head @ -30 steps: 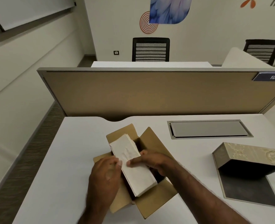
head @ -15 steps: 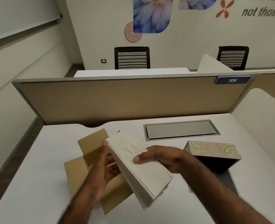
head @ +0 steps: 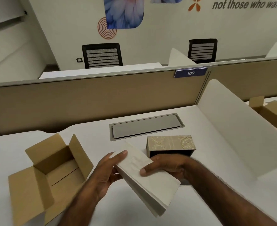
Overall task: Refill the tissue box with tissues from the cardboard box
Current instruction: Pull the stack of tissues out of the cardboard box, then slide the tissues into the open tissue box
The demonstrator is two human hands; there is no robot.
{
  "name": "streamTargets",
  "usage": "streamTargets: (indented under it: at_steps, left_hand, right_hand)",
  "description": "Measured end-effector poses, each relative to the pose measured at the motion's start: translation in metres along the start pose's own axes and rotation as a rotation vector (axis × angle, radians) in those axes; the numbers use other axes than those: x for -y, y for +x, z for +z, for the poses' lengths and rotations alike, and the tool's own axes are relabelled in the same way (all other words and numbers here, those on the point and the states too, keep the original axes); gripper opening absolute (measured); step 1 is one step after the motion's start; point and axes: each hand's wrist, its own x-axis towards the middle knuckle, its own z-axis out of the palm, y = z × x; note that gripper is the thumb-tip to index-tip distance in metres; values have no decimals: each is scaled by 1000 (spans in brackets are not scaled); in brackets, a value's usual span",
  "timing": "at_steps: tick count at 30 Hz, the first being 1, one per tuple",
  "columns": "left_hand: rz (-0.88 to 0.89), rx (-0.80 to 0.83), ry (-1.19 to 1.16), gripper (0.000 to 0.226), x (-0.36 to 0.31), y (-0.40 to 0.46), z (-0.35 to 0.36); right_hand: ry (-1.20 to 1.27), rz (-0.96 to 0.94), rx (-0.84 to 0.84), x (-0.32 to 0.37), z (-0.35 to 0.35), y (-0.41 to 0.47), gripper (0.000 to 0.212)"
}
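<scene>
A thick white stack of tissues (head: 144, 178) hangs tilted above the desk, held between both hands. My left hand (head: 104, 176) grips its left long edge with fingers along the side. My right hand (head: 166, 167) holds the right side, thumb pressed on top. The brown cardboard box (head: 53, 173) lies open at the left with its flaps spread and nothing visible inside. The beige patterned tissue box (head: 171, 143) stands just behind my right hand, its dark open side facing me.
A grey cable hatch (head: 146, 126) is set into the white desk (head: 102, 136) behind the tissues. A tan partition (head: 93, 98) closes the back and a white divider (head: 242, 128) the right. Another cardboard box (head: 274, 113) sits on the neighbouring desk.
The tissue stack has been lifted out of the cardboard box and carried right toward the tissue box. Both hands moved with it; the view has panned right.
</scene>
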Motion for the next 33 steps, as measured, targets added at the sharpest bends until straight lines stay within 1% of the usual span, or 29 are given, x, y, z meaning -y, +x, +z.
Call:
streamTargets:
  at_steps: [3,5,6,8,9,10,11,12,13,15,17,19,20,22,24,27,30,33]
  left_hand:
    - [-27,-26,-8,58,14,11,27]
    - [-46,-40,-21,61,26,18,44]
    - [-56,-48,-28,62,32,22,52]
    - [-81,-75,-65,62,46,30,66]
    - [-93,-93,-90,61,52,34,72]
    - [-104,-109,-112,61,59,38,77]
    - [-112,-120,-129,61,65,42,82]
    - [-119,-127,-144,63,72,46,87]
    - [-127,-133,-158,65,79,50,92]
    - [-157,-152,-193,68,92,59,101]
    - [-193,-160,-235,59,105,68,109]
    - [-205,-175,-265,47,114,74,116]
    - [-200,-185,-278,45,118,77,119]
    - [-180,-193,-288,48,126,83,123]
    - [-158,-197,-249,53,132,88,124]
    - [-136,-212,-170,51,139,91,124]
    - [-112,-245,-9,47,142,92,122]
    - [-98,-270,170,39,143,93,120]
  right_hand:
    - [30,-11,-30,-22,-29,-13,44]
    - [53,-10,-37,-39,-48,-23,29]
    - [84,-7,-23,-50,-59,-26,27]
    - [153,-3,-36,-72,-75,-33,30]
    - [171,-12,-61,-83,-82,-35,40]
    - [183,-29,-89,-95,-90,-35,63]
    - [192,-31,-109,-107,-97,-35,81]
    - [207,-36,-113,-118,-103,-33,89]
    - [229,-34,-110,-128,-109,-32,90]
    - [329,-22,-126,-147,-120,-28,83]
    - [440,-33,-154,-162,-129,-23,74]
    - [558,-50,-167,-172,-135,-17,72]
    - [606,-68,-185,-177,-138,-13,73]
    - [659,-123,-233,-185,-146,-7,70]
    - [669,-189,-312,-191,-154,-1,60]
    - [675,-240,-447,-194,-161,7,52]
    - [618,-249,-524,-193,-162,13,34]
    - [569,-246,-579,-193,-159,18,29]
